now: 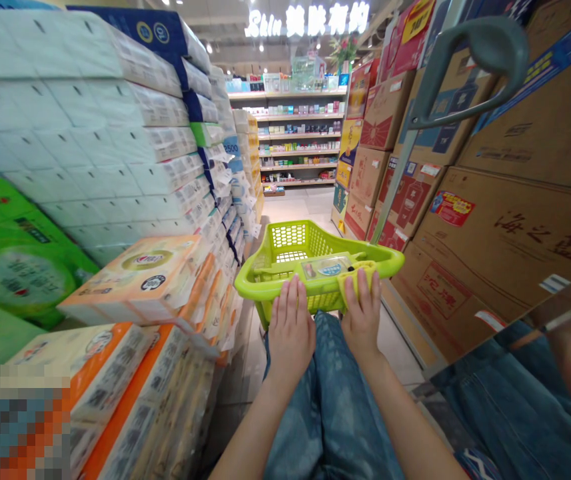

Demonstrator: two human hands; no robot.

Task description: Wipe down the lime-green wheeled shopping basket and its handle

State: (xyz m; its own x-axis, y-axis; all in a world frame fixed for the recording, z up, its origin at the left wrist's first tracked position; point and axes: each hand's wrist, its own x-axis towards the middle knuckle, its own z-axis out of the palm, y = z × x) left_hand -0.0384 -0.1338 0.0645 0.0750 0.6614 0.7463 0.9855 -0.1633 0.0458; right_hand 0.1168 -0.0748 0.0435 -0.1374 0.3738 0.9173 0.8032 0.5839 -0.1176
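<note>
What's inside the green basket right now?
The lime-green shopping basket holds a flat package with a clear front and a yellow item beneath the right hand. The left hand and front rim hide anything lower down, including the floor beneath the package.

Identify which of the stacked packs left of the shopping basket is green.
The large green pack, low at far left; the other packs beside the lime-green shopping basket are white or pale, with blue or orange bands.
</note>
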